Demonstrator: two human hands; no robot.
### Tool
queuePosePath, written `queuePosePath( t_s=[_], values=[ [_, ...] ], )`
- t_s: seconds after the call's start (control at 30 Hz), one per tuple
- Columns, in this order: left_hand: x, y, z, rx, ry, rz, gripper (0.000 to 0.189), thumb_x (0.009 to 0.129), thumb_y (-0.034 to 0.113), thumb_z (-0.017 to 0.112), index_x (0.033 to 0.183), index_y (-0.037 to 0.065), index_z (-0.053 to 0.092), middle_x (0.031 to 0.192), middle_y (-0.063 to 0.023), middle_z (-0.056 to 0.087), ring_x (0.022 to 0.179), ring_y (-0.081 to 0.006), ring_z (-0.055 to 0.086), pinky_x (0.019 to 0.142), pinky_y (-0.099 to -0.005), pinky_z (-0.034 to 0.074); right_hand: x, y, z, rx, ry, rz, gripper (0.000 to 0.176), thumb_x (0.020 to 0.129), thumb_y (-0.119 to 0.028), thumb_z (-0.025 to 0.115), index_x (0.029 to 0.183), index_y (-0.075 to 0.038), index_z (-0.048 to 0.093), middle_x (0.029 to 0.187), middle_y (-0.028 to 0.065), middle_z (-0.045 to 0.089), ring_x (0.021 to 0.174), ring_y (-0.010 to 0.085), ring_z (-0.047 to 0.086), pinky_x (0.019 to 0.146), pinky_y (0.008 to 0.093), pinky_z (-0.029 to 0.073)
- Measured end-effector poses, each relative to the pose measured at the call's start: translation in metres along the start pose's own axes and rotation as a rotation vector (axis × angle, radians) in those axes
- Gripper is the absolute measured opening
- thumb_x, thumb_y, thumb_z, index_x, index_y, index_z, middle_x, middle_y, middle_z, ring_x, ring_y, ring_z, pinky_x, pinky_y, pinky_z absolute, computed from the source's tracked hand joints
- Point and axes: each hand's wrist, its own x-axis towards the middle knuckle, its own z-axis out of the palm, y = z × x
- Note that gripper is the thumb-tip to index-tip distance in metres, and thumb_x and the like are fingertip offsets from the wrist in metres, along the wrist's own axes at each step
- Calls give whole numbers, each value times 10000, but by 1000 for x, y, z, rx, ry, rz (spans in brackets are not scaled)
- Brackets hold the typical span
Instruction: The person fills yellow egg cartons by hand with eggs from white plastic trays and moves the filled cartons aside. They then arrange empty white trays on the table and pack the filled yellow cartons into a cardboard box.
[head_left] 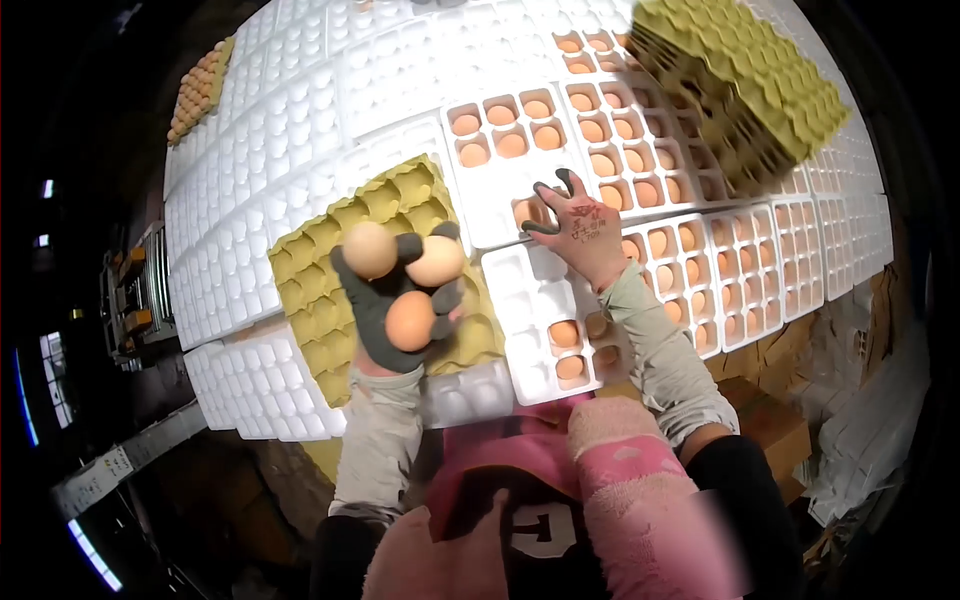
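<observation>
My left hand [385,310], in a dark-coated work glove, is cupped palm up around three brown eggs [410,321] above a yellow-green pulp egg tray [305,300]. That tray's visible cups hold no eggs. My right hand [580,225] reaches over a white compartmented tray [480,200], dark-tipped fingers spread. Its thumb and forefinger straddle a single egg [527,213] sitting in a compartment. Two rows of eggs [505,125] fill the far end of this tray. Nearer me, another white tray [525,340] holds several eggs, partly hidden by my right forearm.
Stacked yellow-green pulp trays [740,90] stand at the upper right. More white trays with eggs [750,270] extend to the right, and white trays with bare cups [250,215] cover the left. A pulp tray of eggs [200,90] sits far left. A cardboard box [765,425] lies below the table edge.
</observation>
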Motion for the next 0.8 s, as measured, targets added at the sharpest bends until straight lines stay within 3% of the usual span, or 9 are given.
queuePosePath(
  t_s=[0.1, 0.2, 0.27, 0.3, 0.37, 0.43, 0.5, 0.6, 0.8],
  values=[
    [42, -27, -7, -5, -72, 15, 657, 910, 695, 335, 1092, 124, 605, 1250, -209, 553, 675, -271, 545, 556, -397, 465, 40, 0, -20, 478, 92, 148, 480, 785, -281, 729, 1217, -111, 605, 1045, 79, 642, 687, 228, 620, 666, 336, 525],
    [60, -41, 2, -141, -72, -47, 666, 915, 683, 341, 1097, 100, 607, 1231, -218, 562, 666, -269, 553, 578, -395, 475, 64, 38, 27, 2, 139, -185, 468, 846, -168, 629, 1297, -116, 517, 1232, 125, 541, 1063, 321, 526, 939, 453, 422],
    [66, -40, 1, 34, -36, -19, 737, 905, 718, 299, 1122, 82, 602, 1224, -209, 569, 706, -260, 569, 590, -396, 480, 63, 39, 22, 212, 170, -141, 482, 870, -196, 593, 1329, -101, 480, 1294, 143, 502, 1217, 349, 430, 1029, 481, 342],
    [68, -40, -1, 144, -19, -5, 634, 901, 600, 490, 1234, 63, 554, 1189, -173, 604, 742, -259, 604, 627, -390, 500, 64, 29, -4, 550, 179, -137, 513, 862, -181, 604, 1347, -88, 467, 1310, 154, 499, 1221, 356, 437, 1034, 457, 353],
    [71, -40, -34, 925, 92, 139, 608, 858, 435, 617, 1317, 55, 492, 1150, -146, 630, 778, -260, 625, 671, -378, 508, 50, 7, -42, 1039, -28, -99, 565, 843, -158, 631, 1369, -60, 449, 1318, 175, 508, 1219, 363, 461, 1035, 410, 378],
    [75, -51, -32, 2027, -103, 727, 781, 736, 131, 745, 1422, 39, 385, 1071, -98, 668, 859, -257, 654, 760, -361, 512, 42, -6, -52, 1096, -196, -188, 612, 806, -147, 692, 1362, -39, 461, 1285, 184, 547, 1176, 347, 525, 999, 375, 425],
    [88, -62, -43, 1390, 291, 142, 619, 841, 184, 659, 1395, 40, 424, 1077, -105, 670, 939, -293, 642, 829, -379, 497, 34, 5, -41, 1118, -154, -2, 637, 754, -91, 731, 1339, -38, 484, 1255, 176, 576, 1157, 342, 548, 974, 388, 453],
    [96, -98, -24, 2190, 524, 178, 479, 914, 245, 533, 1367, 102, 470, 1244, -163, 591, 1105, -314, 583, 895, -379, 491, 33, 23, -35, 826, 107, -110, 615, 686, -74, 771, 1252, -37, 533, 1195, 164, 602, 1116, 363, 559, 945, 426, 471],
    [121, -109, -32, 2301, 781, 309, 445, 920, 220, 503, 1351, 114, 478, 1202, -167, 538, 1014, -332, 584, 856, -405, 484, 38, 31, -5, 783, 125, -49, 612, 686, -129, 782, 1237, -38, 533, 1158, 160, 609, 1102, 380, 547, 949, 437, 463]
  ],
)
